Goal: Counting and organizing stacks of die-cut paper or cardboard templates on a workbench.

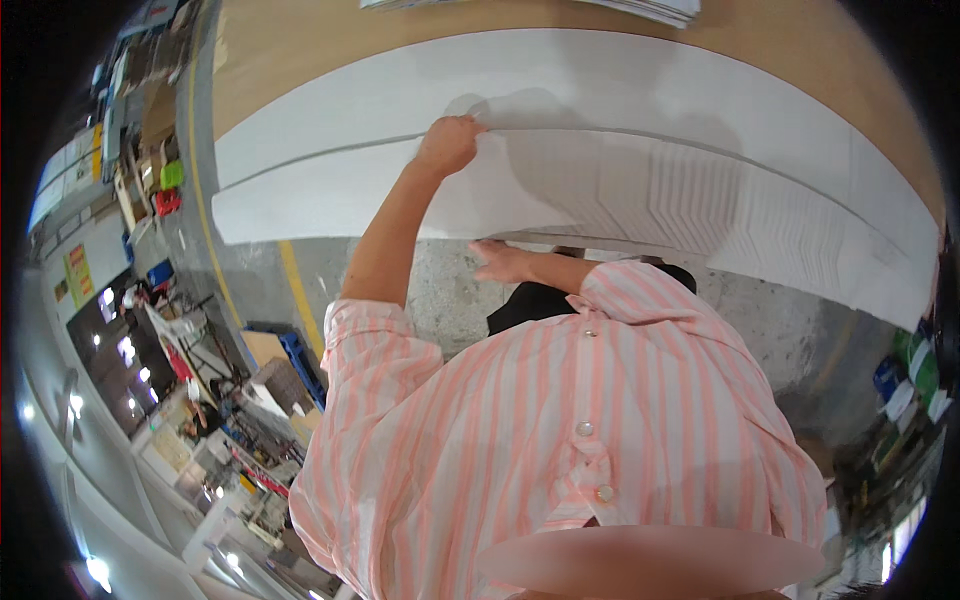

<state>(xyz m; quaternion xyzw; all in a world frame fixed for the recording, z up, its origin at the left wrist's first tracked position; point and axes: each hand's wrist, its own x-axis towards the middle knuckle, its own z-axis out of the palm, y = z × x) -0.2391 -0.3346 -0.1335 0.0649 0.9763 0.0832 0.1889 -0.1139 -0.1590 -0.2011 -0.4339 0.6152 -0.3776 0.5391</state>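
Observation:
A long white sheet (620,80) lies across a brown board surface. A dark line runs along it, with a white strip (330,190) on the near side. My left hand (450,145) is closed at that line, left of the middle. Its fingers are curled down, and whatever they hold is hidden. Below the strip's near edge is my right hand (503,262), its fingers apart and holding nothing I can see. Fine slanted ridges or layered edges show on the strip's right half.
More stacked sheets (640,8) lie at the far edge of the brown board (290,60). Grey floor with yellow lines (300,290) runs on the left, where a blue-edged pallet or cart (300,365) stands. Bags and green items (915,360) are at the far right.

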